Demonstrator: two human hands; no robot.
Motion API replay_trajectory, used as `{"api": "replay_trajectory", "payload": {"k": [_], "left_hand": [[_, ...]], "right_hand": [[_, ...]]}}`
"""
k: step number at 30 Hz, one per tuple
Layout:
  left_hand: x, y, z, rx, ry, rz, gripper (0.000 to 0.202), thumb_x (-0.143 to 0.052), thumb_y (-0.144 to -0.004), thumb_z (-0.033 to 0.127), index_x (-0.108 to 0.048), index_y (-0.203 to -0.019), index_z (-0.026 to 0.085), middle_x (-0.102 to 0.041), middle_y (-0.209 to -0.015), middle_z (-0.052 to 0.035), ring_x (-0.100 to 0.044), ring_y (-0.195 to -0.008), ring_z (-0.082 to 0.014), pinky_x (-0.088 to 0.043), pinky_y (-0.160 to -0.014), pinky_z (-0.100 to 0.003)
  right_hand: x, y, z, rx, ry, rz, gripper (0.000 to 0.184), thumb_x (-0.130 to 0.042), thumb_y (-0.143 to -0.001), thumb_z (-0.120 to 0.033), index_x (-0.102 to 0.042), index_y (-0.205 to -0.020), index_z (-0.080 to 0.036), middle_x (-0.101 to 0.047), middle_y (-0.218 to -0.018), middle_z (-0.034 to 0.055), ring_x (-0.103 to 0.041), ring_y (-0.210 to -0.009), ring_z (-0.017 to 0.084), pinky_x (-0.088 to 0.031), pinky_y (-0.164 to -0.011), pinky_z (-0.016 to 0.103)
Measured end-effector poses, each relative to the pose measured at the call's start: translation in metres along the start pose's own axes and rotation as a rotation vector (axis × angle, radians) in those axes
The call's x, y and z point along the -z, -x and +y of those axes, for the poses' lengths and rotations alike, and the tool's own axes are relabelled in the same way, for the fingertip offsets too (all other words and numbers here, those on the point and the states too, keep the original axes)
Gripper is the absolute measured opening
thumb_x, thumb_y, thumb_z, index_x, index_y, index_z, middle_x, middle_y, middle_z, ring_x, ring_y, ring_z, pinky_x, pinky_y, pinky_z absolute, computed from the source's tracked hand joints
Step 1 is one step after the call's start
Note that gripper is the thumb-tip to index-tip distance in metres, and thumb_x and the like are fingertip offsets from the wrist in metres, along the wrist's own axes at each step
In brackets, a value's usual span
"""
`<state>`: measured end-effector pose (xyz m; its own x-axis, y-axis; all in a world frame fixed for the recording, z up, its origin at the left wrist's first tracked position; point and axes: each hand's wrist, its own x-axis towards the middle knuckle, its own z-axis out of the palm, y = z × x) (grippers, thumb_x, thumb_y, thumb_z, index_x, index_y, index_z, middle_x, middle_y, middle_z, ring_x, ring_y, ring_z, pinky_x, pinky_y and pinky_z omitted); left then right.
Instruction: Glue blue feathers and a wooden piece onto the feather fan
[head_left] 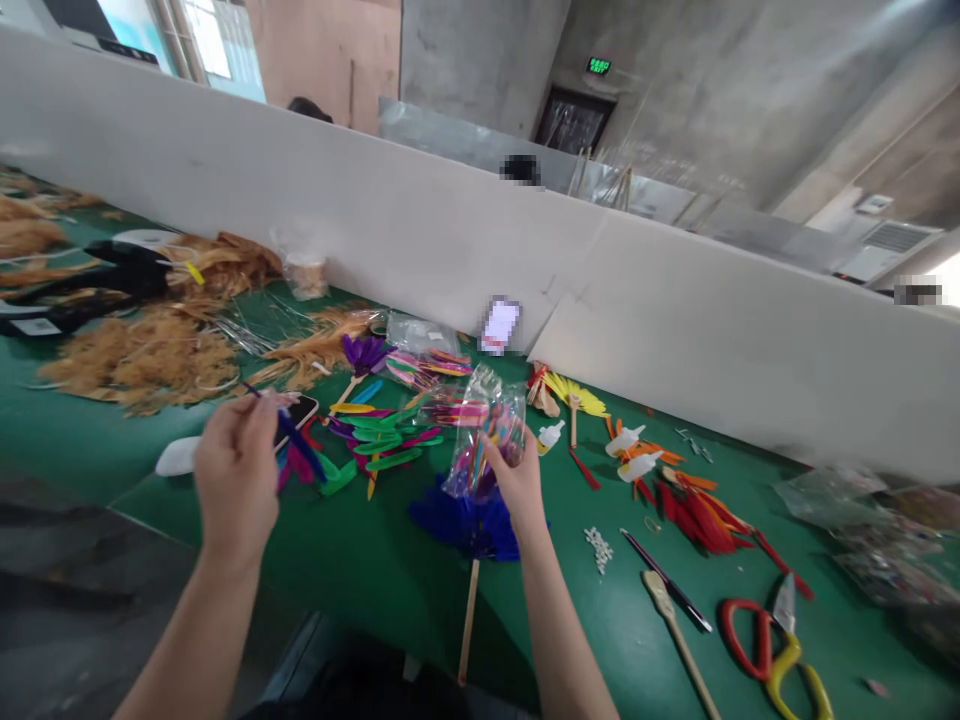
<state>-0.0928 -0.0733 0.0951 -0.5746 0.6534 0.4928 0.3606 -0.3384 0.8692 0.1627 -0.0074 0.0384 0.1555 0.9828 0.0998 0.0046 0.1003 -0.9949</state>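
Head view: I note the left hand (236, 470), grip pinched on a dark blue feather (307, 455), whose long axis slants down toward the blue feather fan (465, 525). Right hand (516, 478), just above the fan and the nearer hand, grips a clear bag of feathers (486, 425).

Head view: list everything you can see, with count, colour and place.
table: one, green, under everything.
partition: one, white, behind the table.
tan feathers: heaps, far left.
green feathers: pile, centre.
red feathers: bunch, right.
blue fan: one, on a stick, near centre.
glue bottles: three, white, right of centre.
scissors: red and yellow handles, near right.
clear bag: one, multicoloured feathers inside.
blue feather: one, dark.
left hand: pinches the blue feather.
right hand: holds the clear bag.
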Motion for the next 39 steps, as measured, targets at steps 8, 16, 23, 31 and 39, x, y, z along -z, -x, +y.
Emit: {"api": "replay_trajectory", "payload": {"k": [8, 16, 23, 31, 39], "left_hand": [[0.006, 0.018, 0.026, 0.264, 0.223, -0.061, 0.013, -0.056, -0.088, 0.033, -0.050, -0.084, 0.022, -0.059, -0.058, 0.0068, -0.064, -0.060, -0.0142, -0.051, -0.052, -0.024], [-0.004, 0.031, 0.028, 0.329, -0.050, -0.824, 0.022, -0.065, -0.079, 0.040, -0.059, -0.075, 0.019, -0.051, -0.047, 0.0058, -0.048, -0.037, -0.0087, -0.038, -0.040, -0.020], [-0.051, 0.081, 0.046, 0.311, -0.179, -1.577, 0.025, -0.067, -0.071, 0.038, -0.057, -0.064, 0.016, -0.048, -0.053, 0.0066, -0.043, -0.052, -0.0086, -0.027, -0.047, -0.019], [-0.053, 0.088, 0.029, 0.495, -0.183, -1.534, 0.019, -0.070, -0.064, 0.030, -0.059, -0.070, 0.016, -0.056, -0.058, 0.0044, -0.054, -0.055, -0.0119, -0.037, -0.050, -0.019], [-0.073, 0.087, 0.018, 0.625, -0.017, -1.323, 0.026, -0.061, -0.078, 0.042, -0.056, -0.083, 0.017, -0.062, -0.064, 0.0024, -0.048, -0.042, -0.0082, -0.039, -0.045, -0.020]], "right_hand": [[-0.027, -0.027, 0.003, 0.151, 0.162, -0.218, 0.069, -0.065, -0.075, -0.047, -0.043, -0.134, -0.018, -0.054, -0.131, 0.0156, -0.053, -0.120, 0.025, -0.043, -0.098, 0.043], [0.066, 0.060, -0.046, 0.068, 0.149, -0.214, 0.024, -0.054, -0.087, -0.040, -0.064, -0.083, -0.019, -0.061, -0.054, -0.0016, -0.062, -0.053, 0.016, -0.051, -0.064, 0.030], [0.053, 0.137, -0.028, -0.150, 0.391, -0.433, 0.025, -0.061, -0.082, -0.034, -0.063, -0.064, -0.018, -0.059, -0.053, -0.0016, -0.055, -0.052, 0.012, -0.039, -0.052, 0.021], [0.054, 0.157, -0.008, -0.393, 0.155, -0.473, 0.038, -0.061, -0.081, -0.048, -0.058, -0.061, -0.016, -0.048, -0.045, -0.0045, -0.043, -0.040, 0.007, -0.031, -0.043, 0.018], [0.049, 0.147, 0.001, -0.421, 0.040, -0.332, 0.041, -0.059, -0.080, -0.053, -0.052, -0.062, -0.017, -0.047, -0.043, -0.0044, -0.041, -0.036, 0.007, -0.030, -0.038, 0.018]]}}
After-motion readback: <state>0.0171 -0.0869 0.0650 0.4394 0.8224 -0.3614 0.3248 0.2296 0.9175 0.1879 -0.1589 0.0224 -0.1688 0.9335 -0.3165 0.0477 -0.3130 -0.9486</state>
